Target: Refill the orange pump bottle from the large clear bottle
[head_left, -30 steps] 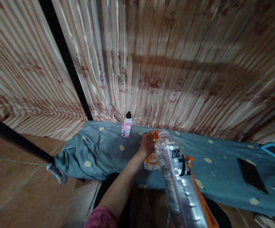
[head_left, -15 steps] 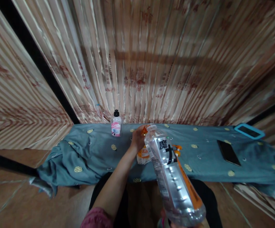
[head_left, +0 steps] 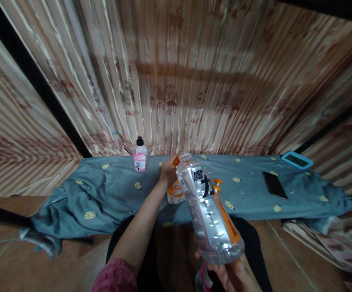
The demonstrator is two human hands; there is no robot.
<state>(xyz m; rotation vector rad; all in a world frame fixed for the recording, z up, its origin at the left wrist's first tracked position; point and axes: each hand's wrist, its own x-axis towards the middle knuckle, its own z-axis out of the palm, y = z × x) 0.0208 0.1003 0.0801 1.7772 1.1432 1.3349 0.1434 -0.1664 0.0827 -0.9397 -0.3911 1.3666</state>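
Striped satin curtain backs a narrow surface (head_left: 255, 202) under rumpled teal cloth, its front edge free. Right hand (head_left: 233, 273): fingers clamped on base of clear plastic bottle (head_left: 208, 207), long axis tilted, neck toward curtain. Left hand (head_left: 167, 170): fingers closed on orange-capped container (head_left: 176, 190) standing on cloth.
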